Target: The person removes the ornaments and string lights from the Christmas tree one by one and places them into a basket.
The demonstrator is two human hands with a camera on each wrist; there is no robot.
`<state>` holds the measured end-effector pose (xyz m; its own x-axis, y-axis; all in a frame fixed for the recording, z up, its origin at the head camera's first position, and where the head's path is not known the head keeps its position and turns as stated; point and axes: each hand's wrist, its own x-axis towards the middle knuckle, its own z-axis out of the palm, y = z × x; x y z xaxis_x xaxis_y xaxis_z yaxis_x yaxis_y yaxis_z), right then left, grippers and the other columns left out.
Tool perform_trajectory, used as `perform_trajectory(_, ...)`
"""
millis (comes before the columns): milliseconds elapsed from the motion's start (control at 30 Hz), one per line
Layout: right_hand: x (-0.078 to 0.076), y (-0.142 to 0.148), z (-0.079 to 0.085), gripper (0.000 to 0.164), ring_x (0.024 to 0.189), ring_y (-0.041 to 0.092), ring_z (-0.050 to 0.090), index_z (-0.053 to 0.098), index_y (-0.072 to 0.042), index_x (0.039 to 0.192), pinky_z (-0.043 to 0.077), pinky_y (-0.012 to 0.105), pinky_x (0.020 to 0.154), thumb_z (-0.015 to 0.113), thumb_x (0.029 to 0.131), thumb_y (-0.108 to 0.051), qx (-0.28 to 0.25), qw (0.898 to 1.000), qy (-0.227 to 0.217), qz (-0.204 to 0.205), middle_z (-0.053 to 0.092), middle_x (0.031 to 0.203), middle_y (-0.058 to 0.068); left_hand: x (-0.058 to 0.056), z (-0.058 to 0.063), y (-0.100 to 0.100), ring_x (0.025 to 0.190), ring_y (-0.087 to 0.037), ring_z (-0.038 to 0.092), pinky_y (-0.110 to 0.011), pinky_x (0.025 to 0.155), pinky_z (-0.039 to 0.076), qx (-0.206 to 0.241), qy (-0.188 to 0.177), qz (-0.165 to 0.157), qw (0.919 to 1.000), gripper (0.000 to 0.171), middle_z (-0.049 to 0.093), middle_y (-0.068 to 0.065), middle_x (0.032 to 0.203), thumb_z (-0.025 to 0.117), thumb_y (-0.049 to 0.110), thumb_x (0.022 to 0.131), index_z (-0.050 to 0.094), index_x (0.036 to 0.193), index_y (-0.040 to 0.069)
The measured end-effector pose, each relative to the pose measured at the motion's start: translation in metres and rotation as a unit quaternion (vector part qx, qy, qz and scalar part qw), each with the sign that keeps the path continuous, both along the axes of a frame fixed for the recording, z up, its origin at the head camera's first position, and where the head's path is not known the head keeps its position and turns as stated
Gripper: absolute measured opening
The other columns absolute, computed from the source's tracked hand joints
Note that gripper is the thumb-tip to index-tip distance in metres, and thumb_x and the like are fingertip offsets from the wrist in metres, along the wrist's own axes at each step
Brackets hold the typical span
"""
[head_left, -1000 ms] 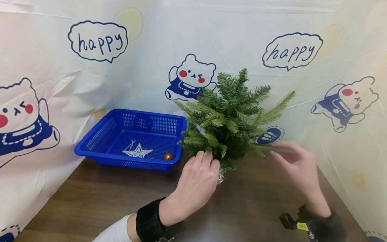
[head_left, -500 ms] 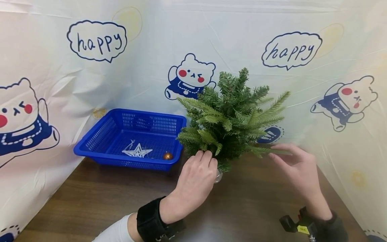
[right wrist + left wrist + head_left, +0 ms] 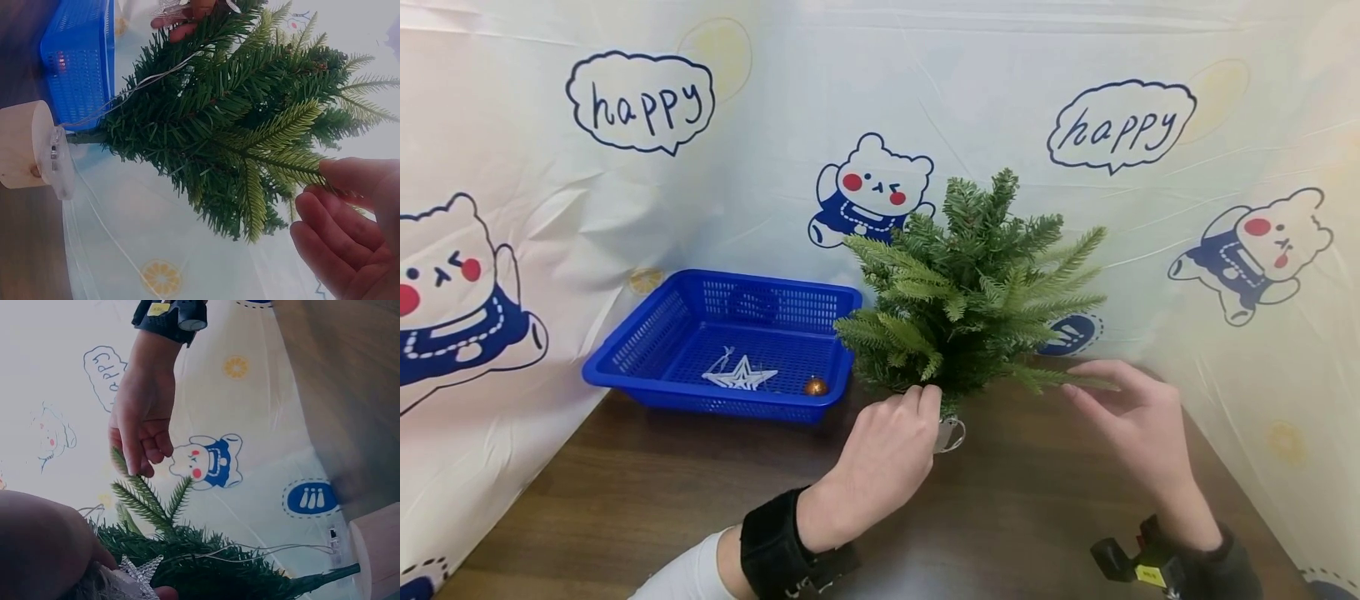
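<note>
A small artificial Christmas tree (image 3: 970, 292) stands upright in the head view, to the right of a blue basket (image 3: 625, 375). At its lower left, my left hand (image 3: 887, 450) grips a silvery star ornament (image 3: 142, 575) against the foliage; the hand covers much of it in the left wrist view. My right hand (image 3: 1135, 417) pinches the tip of a light-green branch (image 3: 294, 165) on the right side. A thin wire (image 3: 140, 84) runs along the tree to a clear plastic piece (image 3: 57, 162) by the wooden base (image 3: 25, 144).
Inside the basket lie a white star (image 3: 742, 375) and an orange-gold ball (image 3: 816, 386). The brown wooden table (image 3: 1000, 517) extends in front of the tree. A printed curtain (image 3: 985, 50) hangs behind and at both sides.
The tree has turned slightly and its right branches have shifted left. My left hand has dropped a little, and a clear looped piece beside it shows more. My right hand keeps its pinch on the branch.
</note>
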<state>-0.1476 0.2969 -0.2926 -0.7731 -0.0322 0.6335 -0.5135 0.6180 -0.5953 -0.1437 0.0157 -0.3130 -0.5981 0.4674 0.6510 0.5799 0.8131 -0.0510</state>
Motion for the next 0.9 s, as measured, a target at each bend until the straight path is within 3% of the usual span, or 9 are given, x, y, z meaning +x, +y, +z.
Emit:
perform_trajectory(233,-0.0002,-0.001,0.0008,0.021,0.08,0.002,0.07,0.072,-0.005,0.094,0.054,0.019,0.067,0.076,0.075,0.002,0.001,1.0,0.004,0.001,0.071,0.098,-0.01,-0.0013,0.0001,-0.0005,0.057,-0.014,0.058,-0.029,0.044,0.045,0.021,-0.036,-0.002,0.9991,0.008,0.058,0.001,0.069,0.059,0.009,0.08,0.057,0.088,0.009)
perform_trajectory(367,0.0005,-0.0016,0.0013,0.021,0.079,0.001,0.07,0.072,-0.007,0.095,0.054,0.019,0.067,0.076,0.076,0.001,0.001,1.0,0.0,-0.001,0.071,0.098,-0.01,-0.0013,0.0008,-0.0013,0.054,-0.014,0.057,-0.03,0.043,0.043,0.031,-0.021,0.006,0.9993,0.004,0.058,0.002,0.066,0.06,0.014,0.082,0.056,0.081,0.012)
perform_trajectory(533,0.0013,-0.0022,0.0025,0.022,0.079,0.001,0.07,0.072,-0.008,0.095,0.054,0.019,0.067,0.076,0.076,0.001,0.001,1.0,-0.003,-0.002,0.07,0.098,-0.015,-0.0016,0.0013,-0.0026,0.052,-0.013,0.057,-0.028,0.041,0.041,0.032,-0.002,0.01,0.9994,0.014,0.064,0.002,0.071,0.061,0.014,0.08,0.064,0.093,0.011)
perform_trajectory(900,0.0008,-0.0032,0.0015,0.026,0.079,-0.002,0.069,0.072,-0.007,0.096,0.053,0.016,0.066,0.075,0.073,0.006,0.012,0.999,0.033,0.014,0.069,0.098,-0.018,-0.0049,0.0051,-0.002,0.052,-0.008,0.049,-0.024,0.043,0.041,0.136,0.026,-0.056,0.9887,0.01,0.059,0.003,0.076,0.052,0.007,0.089,0.061,0.093,0.012)
